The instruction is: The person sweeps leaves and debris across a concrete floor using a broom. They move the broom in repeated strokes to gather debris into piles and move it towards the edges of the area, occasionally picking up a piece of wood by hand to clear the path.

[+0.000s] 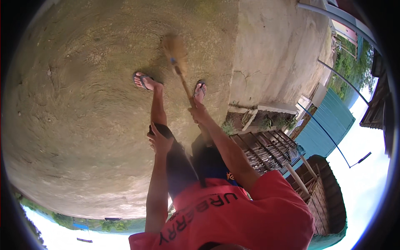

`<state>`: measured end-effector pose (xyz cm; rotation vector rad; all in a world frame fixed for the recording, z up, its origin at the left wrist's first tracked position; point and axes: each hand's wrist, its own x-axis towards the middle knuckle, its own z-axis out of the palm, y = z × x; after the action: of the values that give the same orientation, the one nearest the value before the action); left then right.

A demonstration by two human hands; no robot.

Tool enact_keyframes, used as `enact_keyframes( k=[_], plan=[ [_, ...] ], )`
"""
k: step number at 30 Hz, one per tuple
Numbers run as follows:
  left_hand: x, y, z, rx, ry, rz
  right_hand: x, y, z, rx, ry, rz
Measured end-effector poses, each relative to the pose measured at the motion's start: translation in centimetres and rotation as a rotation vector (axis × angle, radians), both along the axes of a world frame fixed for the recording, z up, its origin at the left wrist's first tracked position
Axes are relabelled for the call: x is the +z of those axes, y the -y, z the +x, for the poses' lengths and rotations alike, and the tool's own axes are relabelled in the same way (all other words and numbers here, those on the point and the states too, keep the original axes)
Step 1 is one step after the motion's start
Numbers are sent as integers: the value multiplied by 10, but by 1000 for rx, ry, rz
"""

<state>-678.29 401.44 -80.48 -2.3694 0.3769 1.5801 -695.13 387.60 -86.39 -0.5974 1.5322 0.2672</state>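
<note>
My right hand [199, 113] is closed round the wooden handle of a broom [184, 83], which slants away in front of me between my feet. Its straw-coloured bristles [175, 50] touch or hover just over the ground and are smeared by motion; a blue band marks where they join the handle. On my left knee rests my left hand [161, 140], thumb and fingers apart, holding no tool. Dark shorts [179, 164] cover my thighs. My left foot [144, 80] and right foot [200, 90] stand apart in dark flip-flops.
Bare packed earth [83, 112] spreads ahead and to the left. A concrete slab [275, 46] borders it on the right. Nearer on the right stand a slatted bamboo structure [266, 150], a wooden hut [318, 204] and a teal sheet-covered structure [327, 121].
</note>
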Motion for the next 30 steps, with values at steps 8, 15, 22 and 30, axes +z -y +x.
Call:
enact_keyframes(
  k=[8,15,22,30],
  plan=[
    [4,15,-50,-84,-56,65,75,20,-2,193,348,-212],
    [19,27,-44,-49,-44,-24,93,56,-170,-142,-89,-246],
    [-18,109,-2,-129,-140,-268,-23,140,-43,-81,62,-382],
    [67,210,58,913,-441,-843,24,124,221,-51,599,-298]
  ],
)
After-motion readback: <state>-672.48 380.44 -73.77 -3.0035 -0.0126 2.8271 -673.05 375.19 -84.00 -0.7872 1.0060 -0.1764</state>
